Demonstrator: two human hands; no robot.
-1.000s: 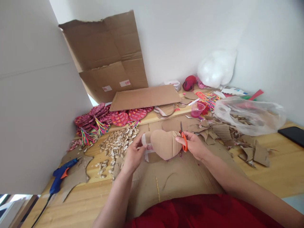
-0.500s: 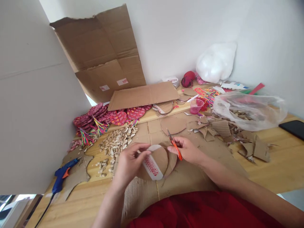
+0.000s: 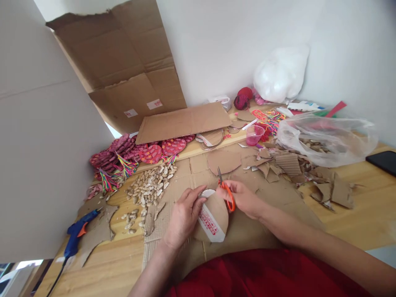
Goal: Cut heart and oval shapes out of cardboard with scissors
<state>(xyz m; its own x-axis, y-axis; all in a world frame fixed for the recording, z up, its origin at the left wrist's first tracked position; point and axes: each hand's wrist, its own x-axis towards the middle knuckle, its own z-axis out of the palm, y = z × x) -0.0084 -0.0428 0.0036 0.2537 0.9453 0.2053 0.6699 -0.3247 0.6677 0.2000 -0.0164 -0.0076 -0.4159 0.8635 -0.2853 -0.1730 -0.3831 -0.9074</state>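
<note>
Lying across the wooden worktop (image 3: 365,214): cardboard sheets (image 3: 185,119), cardboard scraps (image 3: 332,192), pale seeds (image 3: 148,187), blue glue gun (image 3: 76,233), plastic bag (image 3: 324,138), black phone (image 3: 385,161).

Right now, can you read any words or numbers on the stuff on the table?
Cardboard piece in the left hand: a white strip with red print, too blurred to read.
Big cardboard sheet leaning on the wall: two small white labels with red marks, too small to read.
Scissors in the right hand: no words visible.
</note>
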